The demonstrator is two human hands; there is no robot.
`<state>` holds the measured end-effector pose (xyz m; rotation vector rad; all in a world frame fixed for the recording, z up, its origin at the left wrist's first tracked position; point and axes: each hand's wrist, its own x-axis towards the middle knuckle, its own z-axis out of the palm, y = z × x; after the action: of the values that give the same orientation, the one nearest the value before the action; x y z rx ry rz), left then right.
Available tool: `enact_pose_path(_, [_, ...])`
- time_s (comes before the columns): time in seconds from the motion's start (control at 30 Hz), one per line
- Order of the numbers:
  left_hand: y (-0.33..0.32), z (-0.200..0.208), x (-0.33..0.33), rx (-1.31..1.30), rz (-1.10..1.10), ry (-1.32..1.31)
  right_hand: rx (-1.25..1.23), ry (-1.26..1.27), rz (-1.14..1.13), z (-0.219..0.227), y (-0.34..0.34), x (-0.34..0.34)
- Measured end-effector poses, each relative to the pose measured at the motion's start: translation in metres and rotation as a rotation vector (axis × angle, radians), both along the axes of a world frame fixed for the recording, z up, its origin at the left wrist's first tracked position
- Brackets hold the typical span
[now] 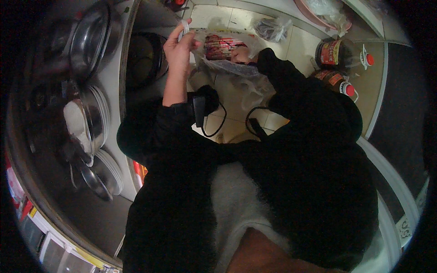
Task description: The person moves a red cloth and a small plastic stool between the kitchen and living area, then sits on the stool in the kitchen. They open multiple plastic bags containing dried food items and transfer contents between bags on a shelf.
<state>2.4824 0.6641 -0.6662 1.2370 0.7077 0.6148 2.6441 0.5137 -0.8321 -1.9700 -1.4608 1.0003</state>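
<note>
My left hand (179, 52) is raised and pinches the white handle of a clear plastic bag (234, 69). In the bag lies a red, striped bundle of packets (221, 47); their exact kind is not clear. My right hand (242, 55) is at the bundle's right end, partly veiled by the plastic. Its fingers look curled, but what they hold, if anything, is hidden. The bag hangs low over the tiled floor, between my two black-sleeved arms.
Metal basins (91, 40) and stacked bowls (101, 119) sit on the shelf to the left. At the right stand large bottles with red caps (339, 53). Farther back are a small tied plastic bag (271, 29) and a pink basin (314, 13).
</note>
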Motion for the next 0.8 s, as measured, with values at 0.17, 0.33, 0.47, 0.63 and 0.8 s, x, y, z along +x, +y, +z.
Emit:
enact_pose_path(0.17, [0.001, 0.005, 0.001, 0.094, -0.023, 0.015, 0.009, -0.134, -0.184, -0.017, 0.014, 0.005])
enact_pose_path(0.33, [-0.003, 0.009, 0.004, 0.106, -0.08, 0.002, -0.059, -0.264, -0.319, -0.037, 0.018, 0.01])
enact_pose_path(0.47, [-0.004, 0.009, 0.012, 0.105, -0.075, 0.034, -0.144, -0.318, -0.376, -0.051, 0.016, 0.025])
enact_pose_path(0.63, [-0.005, 0.008, 0.017, 0.083, -0.091, 0.034, -0.193, -0.321, -0.366, -0.063, 0.019, 0.032])
enact_pose_path(0.8, [-0.005, 0.008, 0.022, 0.032, -0.083, 0.035, -0.193, -0.286, -0.31, -0.064, 0.024, 0.018])
